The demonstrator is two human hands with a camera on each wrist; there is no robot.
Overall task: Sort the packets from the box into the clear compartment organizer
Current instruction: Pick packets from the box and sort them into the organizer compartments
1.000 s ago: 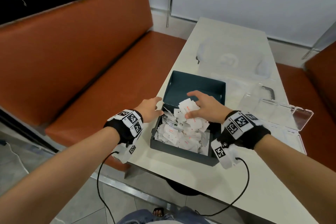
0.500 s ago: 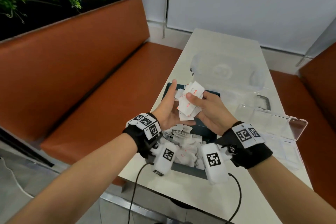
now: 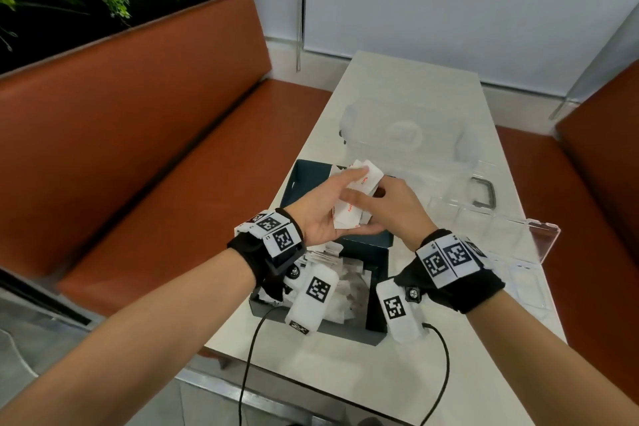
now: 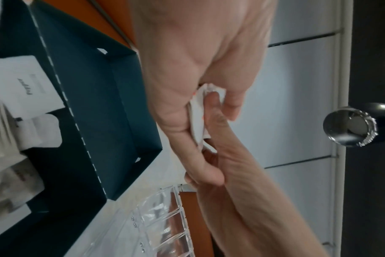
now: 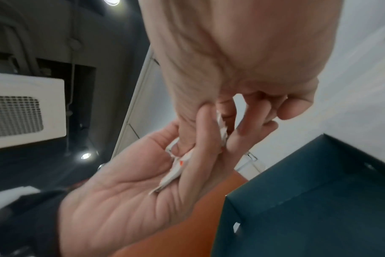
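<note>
A dark teal box [image 3: 377, 318] stands on the white table, with loose white packets [image 3: 345, 290] heaped at its near end. Both hands are raised above the box's far half. My left hand [image 3: 321, 218] lies palm up under a small stack of red-printed white packets [image 3: 349, 214], its thumb across them. My right hand [image 3: 397, 211] grips the same stack from the right side. The stack shows pinched between both hands in the left wrist view [image 4: 198, 111] and the right wrist view [image 5: 176, 170]. The clear compartment organizer [image 3: 484, 228] lies open just right of the box.
A clear lidded container [image 3: 408, 138] sits behind the box on the table [image 3: 345, 373]. Orange benches run along the left [image 3: 138, 149] and the right [image 3: 605, 183]. Black cables hang from both wrists over the table's near edge.
One second ago my right hand was down on the packets in the box and my left was at its rim. Both have since risen with a stack of packets held between them.
</note>
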